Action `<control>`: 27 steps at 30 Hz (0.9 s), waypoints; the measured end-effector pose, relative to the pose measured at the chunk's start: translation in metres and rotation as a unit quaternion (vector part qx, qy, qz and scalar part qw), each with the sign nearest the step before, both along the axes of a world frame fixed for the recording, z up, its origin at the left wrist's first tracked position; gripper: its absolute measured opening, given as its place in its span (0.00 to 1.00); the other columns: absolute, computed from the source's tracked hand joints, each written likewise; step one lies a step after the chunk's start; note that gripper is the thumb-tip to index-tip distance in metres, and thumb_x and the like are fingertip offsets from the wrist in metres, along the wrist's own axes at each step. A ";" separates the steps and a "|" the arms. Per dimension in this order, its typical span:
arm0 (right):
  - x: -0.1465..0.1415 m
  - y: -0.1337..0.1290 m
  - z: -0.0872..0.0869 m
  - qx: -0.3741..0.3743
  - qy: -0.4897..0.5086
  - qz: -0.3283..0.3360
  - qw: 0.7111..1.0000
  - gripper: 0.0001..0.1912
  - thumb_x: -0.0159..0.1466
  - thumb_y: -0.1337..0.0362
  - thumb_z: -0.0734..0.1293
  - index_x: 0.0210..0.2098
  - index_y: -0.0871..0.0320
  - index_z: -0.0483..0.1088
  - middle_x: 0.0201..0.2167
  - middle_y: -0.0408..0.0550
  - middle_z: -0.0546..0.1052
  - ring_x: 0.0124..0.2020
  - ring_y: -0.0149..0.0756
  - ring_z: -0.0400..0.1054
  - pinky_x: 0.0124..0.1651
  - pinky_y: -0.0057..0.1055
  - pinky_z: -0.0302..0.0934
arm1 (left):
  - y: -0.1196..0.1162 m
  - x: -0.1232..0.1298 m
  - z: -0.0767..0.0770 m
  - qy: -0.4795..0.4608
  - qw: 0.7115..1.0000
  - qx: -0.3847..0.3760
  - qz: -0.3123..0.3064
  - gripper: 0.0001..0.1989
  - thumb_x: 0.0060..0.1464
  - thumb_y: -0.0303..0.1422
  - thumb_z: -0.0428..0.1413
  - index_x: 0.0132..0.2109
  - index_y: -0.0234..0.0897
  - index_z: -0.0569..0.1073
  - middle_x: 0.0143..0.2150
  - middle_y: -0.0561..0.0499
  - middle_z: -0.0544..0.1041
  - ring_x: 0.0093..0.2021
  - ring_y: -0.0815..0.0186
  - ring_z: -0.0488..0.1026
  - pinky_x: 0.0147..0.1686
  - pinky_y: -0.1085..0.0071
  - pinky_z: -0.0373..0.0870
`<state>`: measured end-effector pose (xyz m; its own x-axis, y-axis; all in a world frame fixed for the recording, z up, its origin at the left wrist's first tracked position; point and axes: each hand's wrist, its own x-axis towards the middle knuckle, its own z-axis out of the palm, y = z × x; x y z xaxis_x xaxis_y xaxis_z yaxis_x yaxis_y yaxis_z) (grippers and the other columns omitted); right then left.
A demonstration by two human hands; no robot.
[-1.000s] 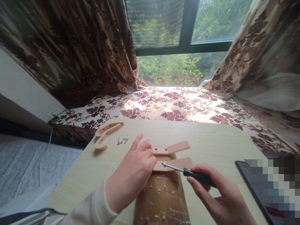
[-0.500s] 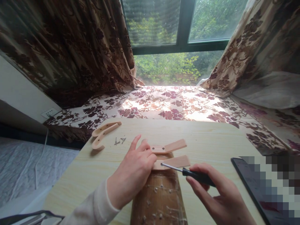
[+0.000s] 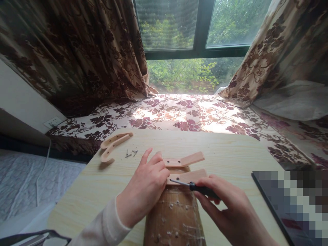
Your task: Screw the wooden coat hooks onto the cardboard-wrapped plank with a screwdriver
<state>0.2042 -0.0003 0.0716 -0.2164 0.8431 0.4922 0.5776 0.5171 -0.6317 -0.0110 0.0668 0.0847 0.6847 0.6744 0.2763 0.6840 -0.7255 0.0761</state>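
Note:
My right hand (image 3: 225, 201) grips a screwdriver (image 3: 203, 190) by its black handle. The steel tip meets the nearer pale wooden hook (image 3: 191, 176) at its left hole, beside a dark screw hole. My left hand (image 3: 151, 177) presses down on the left end of that hook, its fingers bent and partly covering it; what lies under the fingertips is hidden. Behind it lies a second wooden hook (image 3: 184, 161) with two dark holes. Both rest across a brown wooden board (image 3: 176, 215) with tape-like film and small holes on it.
Two curved wooden hooks (image 3: 112, 147) lie at the table's left edge, with several small screws (image 3: 130, 153) near them. A dark flat device (image 3: 271, 205), partly blurred out, sits at the right. The pale table (image 3: 225, 150) borders a floral-covered window seat (image 3: 189, 112).
The screwdriver tip has shifted left, from the right hole of the nearer hook to its left one. My right hand has moved left with it; my left hand stays on the hook.

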 end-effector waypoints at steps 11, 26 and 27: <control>-0.011 0.007 0.005 -0.015 -0.033 0.025 0.999 0.08 0.64 0.71 0.62 0.41 0.55 0.67 0.34 0.45 0.75 0.33 0.31 0.70 0.34 0.27 0.65 | 0.002 0.000 -0.004 -0.023 1.000 0.002 -0.004 0.10 0.56 0.24 0.53 0.27 0.38 0.70 0.29 0.54 0.73 0.49 0.59 0.68 0.62 0.49 0.45; -0.010 0.011 0.008 -0.008 -0.044 0.035 0.998 0.08 0.63 0.71 0.63 0.42 0.55 0.66 0.36 0.45 0.75 0.34 0.29 0.70 0.35 0.24 0.65 | -0.033 -0.029 -0.029 -0.339 0.895 -0.226 0.181 0.23 0.52 0.29 0.57 0.55 0.47 0.63 0.54 0.53 0.71 0.56 0.63 0.67 0.56 0.66 0.63; -0.009 0.011 0.008 -0.012 -0.046 0.035 0.998 0.08 0.63 0.71 0.63 0.42 0.55 0.66 0.36 0.44 0.75 0.33 0.28 0.70 0.34 0.23 0.65 | -0.034 -0.028 -0.035 -0.352 0.881 -0.256 0.185 0.23 0.52 0.30 0.57 0.55 0.46 0.63 0.54 0.53 0.71 0.56 0.63 0.68 0.56 0.66 0.63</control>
<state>0.1948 0.0111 0.0798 -0.3184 0.8361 0.4467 0.5967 0.5430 -0.5909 -0.0386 0.0328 0.0498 0.1713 0.9752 0.1401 0.5192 -0.2102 0.8284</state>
